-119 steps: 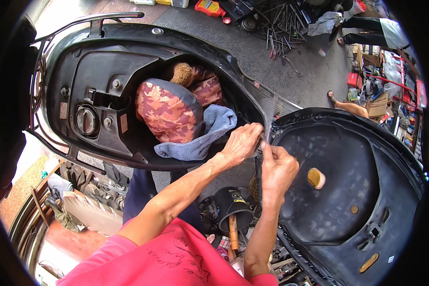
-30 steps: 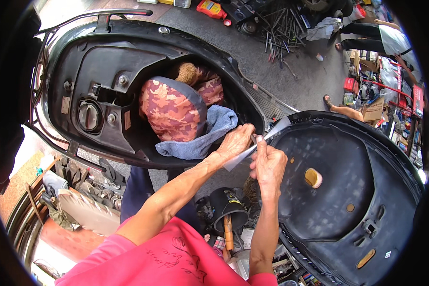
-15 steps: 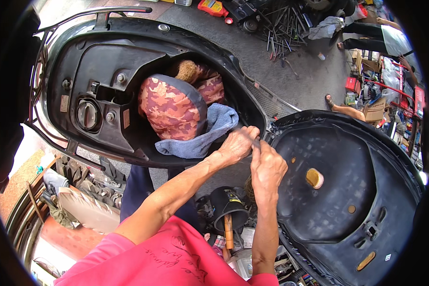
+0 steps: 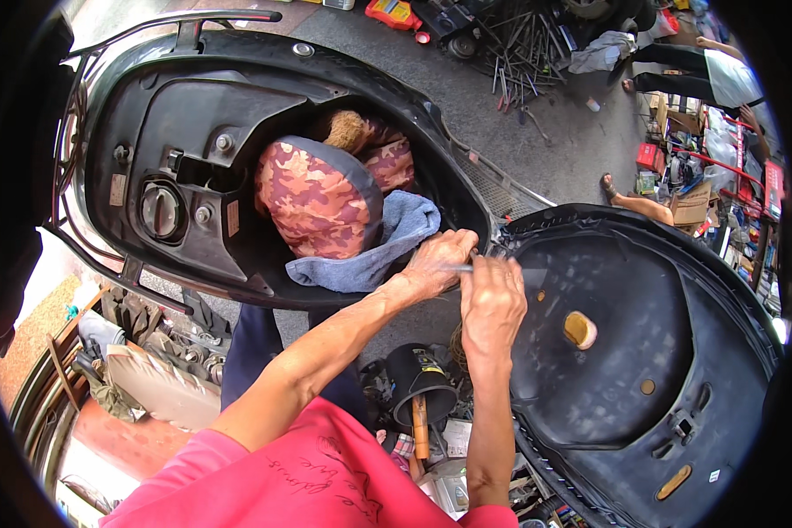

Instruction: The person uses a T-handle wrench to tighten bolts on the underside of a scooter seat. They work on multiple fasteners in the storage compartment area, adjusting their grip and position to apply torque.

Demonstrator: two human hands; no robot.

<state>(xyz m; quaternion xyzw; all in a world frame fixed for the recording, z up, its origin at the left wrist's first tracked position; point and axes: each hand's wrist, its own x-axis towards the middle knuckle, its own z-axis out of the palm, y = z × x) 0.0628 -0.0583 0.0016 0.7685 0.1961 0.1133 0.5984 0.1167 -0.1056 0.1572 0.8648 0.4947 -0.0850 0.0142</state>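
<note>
Change in the head view: against the frame a second ago, the thin grey tool (image 4: 452,267) I am watching has swung from a steep slant to nearly level; the camouflage bundle (image 4: 312,198) and blue cloth (image 4: 374,253) have stayed put.
Right hand: I see the right hand (image 4: 491,299) gripping the tool, fingers curled over it.
Left hand: the left hand (image 4: 442,264) is bent in at the compartment's right end, fingertips drawn together; I cannot tell what they grip.
Tool's place: between the two hands, near where the scooter body (image 4: 238,289) meets the tipped-back seat (image 4: 607,396).
Compartment: the bundle fills its middle, the cloth draped along its lower edge.
Floor: grey pavement (image 4: 572,167); metal rods (image 4: 515,66) heaped toward its top edge, a black bucket (image 4: 411,370) lying on its side below the hands.
Surroundings: crowded shelves (image 4: 722,167) on the right, another person (image 4: 732,79) at the upper right.
Hard to see: motion blurs the tool's ends, fingers hide the fastening point, and the dark fisheye rim cuts off the scooter's rear.
</note>
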